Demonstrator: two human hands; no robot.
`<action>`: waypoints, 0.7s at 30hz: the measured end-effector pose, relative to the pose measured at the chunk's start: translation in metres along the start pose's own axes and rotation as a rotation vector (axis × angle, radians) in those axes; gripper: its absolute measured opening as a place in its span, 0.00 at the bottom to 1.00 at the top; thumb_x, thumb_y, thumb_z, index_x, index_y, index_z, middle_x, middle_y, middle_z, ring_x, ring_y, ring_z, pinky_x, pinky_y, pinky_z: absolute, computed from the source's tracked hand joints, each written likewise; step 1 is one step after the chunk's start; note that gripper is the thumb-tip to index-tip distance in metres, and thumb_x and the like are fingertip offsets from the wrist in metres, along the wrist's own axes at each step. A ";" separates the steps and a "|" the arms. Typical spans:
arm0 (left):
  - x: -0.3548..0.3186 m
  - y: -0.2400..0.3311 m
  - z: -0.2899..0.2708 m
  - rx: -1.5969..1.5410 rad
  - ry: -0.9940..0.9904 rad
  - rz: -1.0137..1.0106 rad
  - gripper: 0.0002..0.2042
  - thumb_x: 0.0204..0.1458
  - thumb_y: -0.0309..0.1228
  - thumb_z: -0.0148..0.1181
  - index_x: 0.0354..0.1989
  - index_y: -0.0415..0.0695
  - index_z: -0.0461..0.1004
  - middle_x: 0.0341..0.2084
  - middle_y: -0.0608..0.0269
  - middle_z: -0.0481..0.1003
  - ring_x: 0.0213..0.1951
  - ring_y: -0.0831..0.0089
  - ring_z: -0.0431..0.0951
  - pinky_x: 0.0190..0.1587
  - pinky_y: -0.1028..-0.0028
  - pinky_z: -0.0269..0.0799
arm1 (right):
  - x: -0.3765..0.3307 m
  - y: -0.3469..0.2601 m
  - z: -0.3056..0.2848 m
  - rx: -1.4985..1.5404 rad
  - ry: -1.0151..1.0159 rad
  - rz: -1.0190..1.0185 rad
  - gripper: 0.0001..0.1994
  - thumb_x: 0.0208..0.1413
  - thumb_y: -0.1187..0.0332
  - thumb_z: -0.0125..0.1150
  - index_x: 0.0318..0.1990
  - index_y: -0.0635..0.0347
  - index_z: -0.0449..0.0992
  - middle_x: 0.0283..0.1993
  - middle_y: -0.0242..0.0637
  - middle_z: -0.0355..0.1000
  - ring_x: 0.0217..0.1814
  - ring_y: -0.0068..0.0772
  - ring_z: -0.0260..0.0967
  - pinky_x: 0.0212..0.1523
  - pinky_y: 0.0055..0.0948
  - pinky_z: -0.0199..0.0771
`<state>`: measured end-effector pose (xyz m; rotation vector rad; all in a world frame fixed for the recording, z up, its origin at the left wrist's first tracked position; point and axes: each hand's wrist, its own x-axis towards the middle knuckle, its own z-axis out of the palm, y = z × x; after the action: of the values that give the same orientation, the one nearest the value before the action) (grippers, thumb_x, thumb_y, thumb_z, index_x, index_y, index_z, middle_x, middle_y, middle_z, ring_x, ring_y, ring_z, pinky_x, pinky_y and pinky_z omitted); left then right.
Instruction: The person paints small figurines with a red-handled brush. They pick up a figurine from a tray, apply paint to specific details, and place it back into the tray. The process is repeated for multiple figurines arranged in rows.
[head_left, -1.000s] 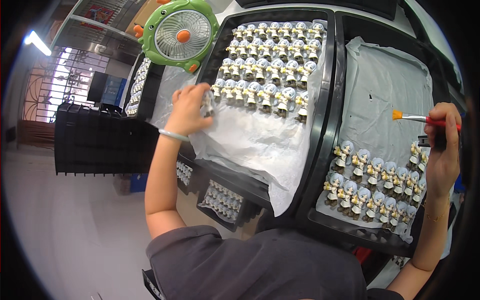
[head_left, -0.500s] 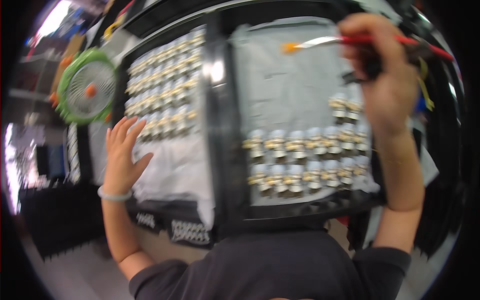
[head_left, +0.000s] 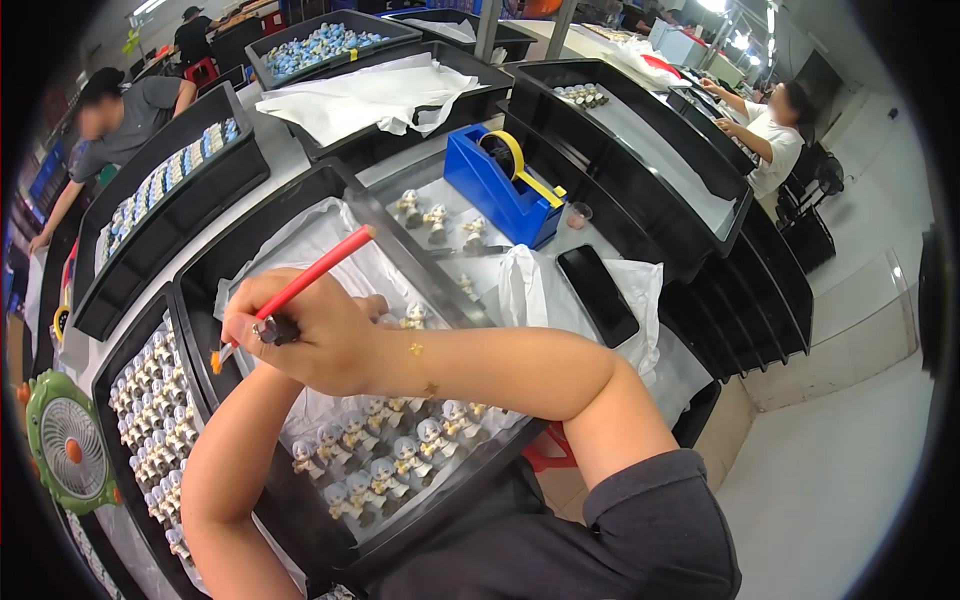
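My right hand point(head_left: 325, 335) is closed round a red-handled paintbrush point(head_left: 325, 265) with orange bristles pointing down left. A dark object point(head_left: 275, 330) also shows in that grip; its kind is unclear. My left arm crosses under the right, and my left hand point(head_left: 373, 307) is mostly hidden; only a little shows near the figurines, and what it holds cannot be seen. Both hands are above a black tray point(head_left: 345, 185) lined with white sheet, where small pale-haired figurines point(head_left: 410, 455) stand in rows. To the left, another black tray holds more figurines point(head_left: 150, 430).
Beyond the tray are a blue tape dispenser point(head_left: 505, 190), a black phone point(head_left: 598, 295) and a few loose figurines point(head_left: 435, 220). Stacked black trays point(head_left: 690, 200) stand at the right. A green fan point(head_left: 75, 450) is at far left. Other people point(head_left: 140, 120) work further back.
The view has swung right and up, showing more of the room. My right hand with the paintbrush has moved left across my left arm. My left hand, open before, is now mostly hidden.
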<state>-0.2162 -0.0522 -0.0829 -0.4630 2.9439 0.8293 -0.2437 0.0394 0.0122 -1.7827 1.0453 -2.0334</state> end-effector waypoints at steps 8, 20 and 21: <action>-0.028 -0.011 -0.038 -0.387 -0.062 -0.231 0.20 0.49 0.27 0.46 0.52 0.41 0.58 0.43 0.55 0.67 0.47 0.67 0.66 0.49 0.66 0.61 | 0.000 0.002 -0.004 0.025 0.010 0.044 0.06 0.48 0.70 0.51 0.25 0.63 0.69 0.26 0.37 0.68 0.28 0.30 0.66 0.30 0.27 0.64; -0.214 -0.019 -0.069 -1.361 0.084 0.080 0.40 0.24 0.17 0.56 0.52 0.53 0.47 0.47 0.54 0.56 0.35 0.66 0.66 0.39 0.72 0.63 | 0.001 -0.013 -0.004 0.045 -0.047 0.361 0.14 0.57 0.64 0.41 0.29 0.64 0.70 0.23 0.31 0.67 0.22 0.12 0.60 0.20 0.11 0.51; -0.220 -0.016 -0.066 -1.417 0.100 0.122 0.39 0.24 0.12 0.53 0.50 0.55 0.48 0.46 0.54 0.56 0.36 0.65 0.67 0.39 0.72 0.62 | 0.000 -0.011 -0.002 0.049 -0.040 0.393 0.14 0.57 0.64 0.41 0.30 0.64 0.70 0.24 0.31 0.67 0.22 0.12 0.60 0.20 0.12 0.52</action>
<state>0.0010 -0.0400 -0.0068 -0.3030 1.9151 2.8144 -0.2427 0.0486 0.0193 -1.4484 1.2104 -1.7604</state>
